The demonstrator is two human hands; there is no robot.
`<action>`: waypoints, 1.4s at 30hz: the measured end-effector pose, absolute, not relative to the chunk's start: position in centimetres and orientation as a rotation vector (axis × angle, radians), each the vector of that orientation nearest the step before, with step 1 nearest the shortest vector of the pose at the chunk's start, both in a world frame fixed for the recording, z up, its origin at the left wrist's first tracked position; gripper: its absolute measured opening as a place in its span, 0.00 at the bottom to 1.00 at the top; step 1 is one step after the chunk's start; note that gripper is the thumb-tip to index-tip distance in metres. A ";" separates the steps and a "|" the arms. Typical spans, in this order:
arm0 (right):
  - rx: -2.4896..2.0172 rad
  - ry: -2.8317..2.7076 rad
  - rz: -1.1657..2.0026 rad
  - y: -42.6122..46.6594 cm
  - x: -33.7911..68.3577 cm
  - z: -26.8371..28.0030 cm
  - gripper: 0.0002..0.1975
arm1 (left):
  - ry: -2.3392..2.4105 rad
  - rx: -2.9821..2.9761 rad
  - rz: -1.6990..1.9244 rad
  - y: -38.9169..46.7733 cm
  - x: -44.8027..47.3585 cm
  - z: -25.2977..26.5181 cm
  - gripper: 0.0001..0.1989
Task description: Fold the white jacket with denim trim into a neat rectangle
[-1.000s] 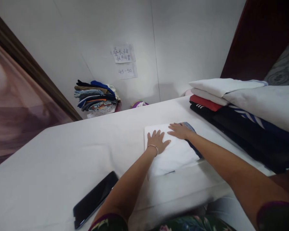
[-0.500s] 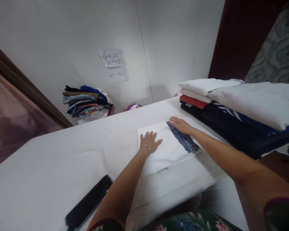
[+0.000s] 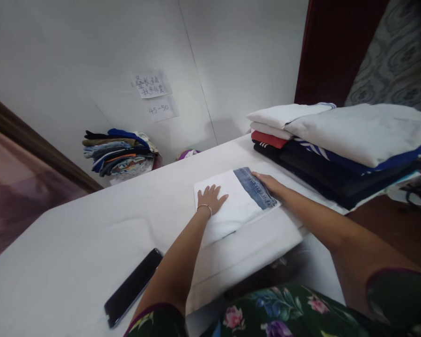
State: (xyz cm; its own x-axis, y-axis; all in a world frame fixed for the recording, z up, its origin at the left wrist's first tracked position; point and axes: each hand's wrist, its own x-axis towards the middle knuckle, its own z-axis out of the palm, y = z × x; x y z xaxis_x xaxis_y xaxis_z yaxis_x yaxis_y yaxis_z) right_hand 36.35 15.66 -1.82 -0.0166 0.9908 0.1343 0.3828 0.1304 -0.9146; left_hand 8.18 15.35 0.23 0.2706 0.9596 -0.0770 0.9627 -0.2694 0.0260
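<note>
A folded white garment [image 3: 228,196] with a blue denim band [image 3: 254,187] along its right side lies flat on the white-covered table. My left hand [image 3: 211,200], wearing a bracelet, rests palm down on the white part with its fingers spread. At the garment's right edge, beside the denim band, is my right hand [image 3: 271,183]. Its fingers are stretched out along the far right corner and touch the edge; some of them are hidden from me. A dark phone [image 3: 133,288] lies to the left of my left forearm.
Piled clothes [image 3: 337,140], white, red and dark blue, stand on the right. Another clothes stack [image 3: 119,152] sits beyond the table's far left edge. Two handwritten papers [image 3: 154,96] hang on the wall. A pink curtain [image 3: 28,187] hangs at left.
My right hand has slid off the top of the denim band to the garment's right edge, uncovering more denim. My left hand stays spread on the white part. The view has shifted slightly.
</note>
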 end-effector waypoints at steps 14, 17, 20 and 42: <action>-1.558 -1.517 0.765 6.6 37.7 -2.3 0.19 | 1.885 2.481 -0.119 15.8 8.2 0.0 0.37; -1.506 -1.321 0.953 6.9 38.1 -2.2 0.20 | 1.898 2.485 -0.141 15.6 8.3 0.2 0.37; -1.484 -1.188 1.072 6.9 38.9 -2.0 0.21 | 1.912 2.491 -0.154 15.4 8.3 0.4 0.37; -1.198 -1.372 1.389 7.5 40.9 0.2 0.08 | 1.925 2.537 -0.140 15.5 8.4 0.2 0.35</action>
